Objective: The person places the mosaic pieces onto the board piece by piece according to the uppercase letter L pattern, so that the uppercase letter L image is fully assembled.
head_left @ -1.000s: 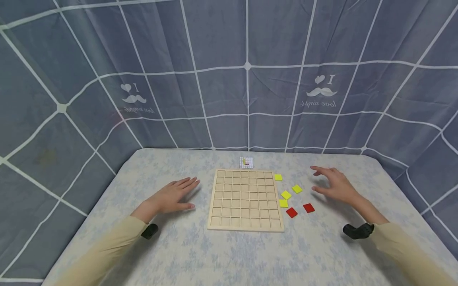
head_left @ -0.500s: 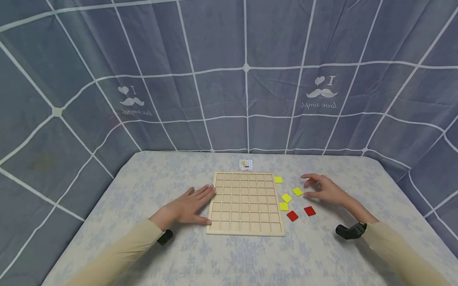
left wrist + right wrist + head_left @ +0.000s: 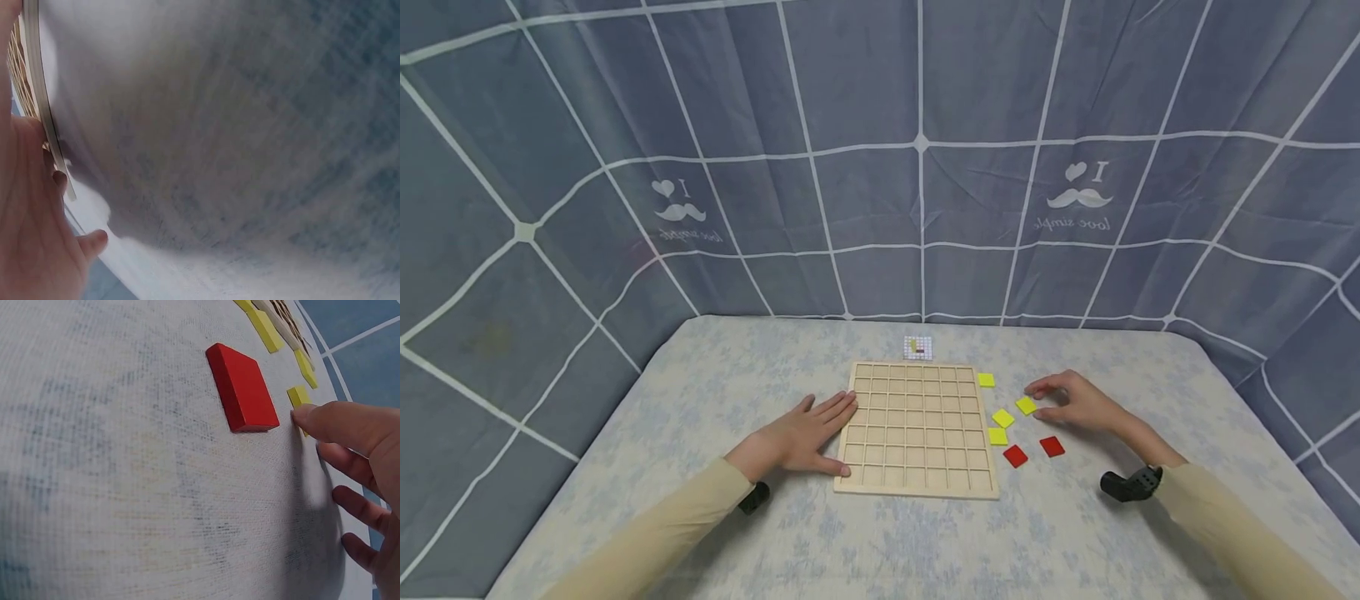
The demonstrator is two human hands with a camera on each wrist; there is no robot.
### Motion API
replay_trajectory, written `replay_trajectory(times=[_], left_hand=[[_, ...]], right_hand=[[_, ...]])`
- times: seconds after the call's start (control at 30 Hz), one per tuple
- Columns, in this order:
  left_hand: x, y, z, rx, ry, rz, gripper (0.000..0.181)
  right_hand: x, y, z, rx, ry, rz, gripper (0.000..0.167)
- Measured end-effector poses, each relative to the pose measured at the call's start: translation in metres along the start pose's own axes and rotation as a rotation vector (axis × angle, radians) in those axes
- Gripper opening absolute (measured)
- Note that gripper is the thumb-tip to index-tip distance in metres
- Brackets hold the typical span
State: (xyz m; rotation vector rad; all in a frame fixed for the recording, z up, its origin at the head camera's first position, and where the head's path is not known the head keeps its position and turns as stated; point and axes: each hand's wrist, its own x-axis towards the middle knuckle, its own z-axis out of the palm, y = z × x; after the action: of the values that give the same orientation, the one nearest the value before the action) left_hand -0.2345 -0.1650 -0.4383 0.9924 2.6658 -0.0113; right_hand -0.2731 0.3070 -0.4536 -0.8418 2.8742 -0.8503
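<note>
My left hand [image 3: 808, 433] lies with straight fingers on the left rim of a wooden grid board [image 3: 917, 429], its thumb near the lower left corner. In the left wrist view the board's edge [image 3: 42, 94] runs beside that hand. To the right of the board my right hand [image 3: 1078, 402] pinches a yellow square tile [image 3: 1026, 406] between thumb and forefinger, low at the table. The right wrist view shows the thumb [image 3: 337, 422] against this tile [image 3: 299, 397]. The other fingers hang loosely bent.
Other yellow tiles [image 3: 1003, 418] lie along the board's right side. Two red tiles [image 3: 1016, 456] [image 3: 1052, 447] lie nearer me. Behind the board sits a small printed pattern card [image 3: 918, 347]. A blue curtain [image 3: 865, 200] hangs past the table's back edge.
My left hand has moved right and come onto the board's left rim. My right hand has moved left and down to a yellow tile, its fingers closing in on it.
</note>
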Motion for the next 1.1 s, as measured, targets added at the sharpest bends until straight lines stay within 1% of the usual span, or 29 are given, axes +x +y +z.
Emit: replay_trajectory(times=[0.1,0.2,0.37,0.5,0.7,0.83,1.1], left_hand=[[0.001,0.000,-0.001,0.017,0.006,0.012,0.103],[0.002,0.000,-0.002,0.021,0.002,0.021,0.104],[0.002,0.000,-0.002,0.020,0.001,0.031,0.104],[0.002,-0.001,-0.002,0.027,0.005,0.038,0.103],[0.004,-0.002,-0.001,0.031,0.001,0.052,0.102],[0.003,-0.003,-0.001,0.036,-0.008,0.047,0.102],[0.003,-0.003,-0.001,0.032,-0.007,0.059,0.102]], right_hand=[[0.002,0.001,0.000,-0.007,-0.027,-0.003,0.034],[0.004,0.002,-0.001,-0.026,-0.045,0.013,0.031],[0.004,0.003,-0.001,-0.073,-0.055,0.041,0.028],[0.004,0.002,0.000,-0.129,-0.033,0.040,0.025],[0.002,-0.002,0.003,-0.190,0.032,0.040,0.022],[0.002,-0.006,0.005,-0.202,0.060,0.073,0.021],[0.007,-0.011,0.005,-0.226,0.079,0.128,0.023]])
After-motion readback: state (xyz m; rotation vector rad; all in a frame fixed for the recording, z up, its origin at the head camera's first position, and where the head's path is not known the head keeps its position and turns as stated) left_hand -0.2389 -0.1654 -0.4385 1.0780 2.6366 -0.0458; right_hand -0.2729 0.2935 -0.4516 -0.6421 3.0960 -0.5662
